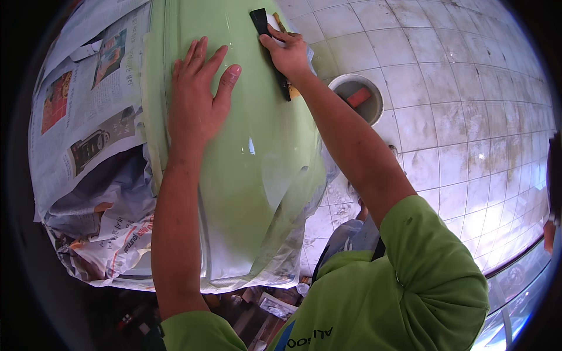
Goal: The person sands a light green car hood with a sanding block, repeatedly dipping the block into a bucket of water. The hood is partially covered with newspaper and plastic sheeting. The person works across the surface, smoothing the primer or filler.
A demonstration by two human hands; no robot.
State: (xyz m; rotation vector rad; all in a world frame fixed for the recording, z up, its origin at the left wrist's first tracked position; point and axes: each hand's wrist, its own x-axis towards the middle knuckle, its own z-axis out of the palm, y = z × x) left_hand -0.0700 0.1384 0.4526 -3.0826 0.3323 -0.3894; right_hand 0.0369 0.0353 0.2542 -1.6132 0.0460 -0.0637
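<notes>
My left hand (199, 99) lies on a glossy light-green car panel (246, 146), palm down with the fingers stretched out. At the panel's far right edge, my right hand (288, 54) grips a long black sanding block (257, 23). The thumb rests along its near side and the fingers reach over it. A yellowish-brown sheet, like sandpaper, shows at its far end and beneath my wrist. The block lies against the curved right side of the panel; its underside is hidden. Part of the panel looks wet and shiny.
Newspaper (93, 99) and pale masking tape (153, 111) cover the area left of the panel. Thin plastic sheeting (293, 257) hangs along its near right edge. A round bucket (380, 99) holding water and a red block (359, 97) stands on the white tiled floor (456, 88).
</notes>
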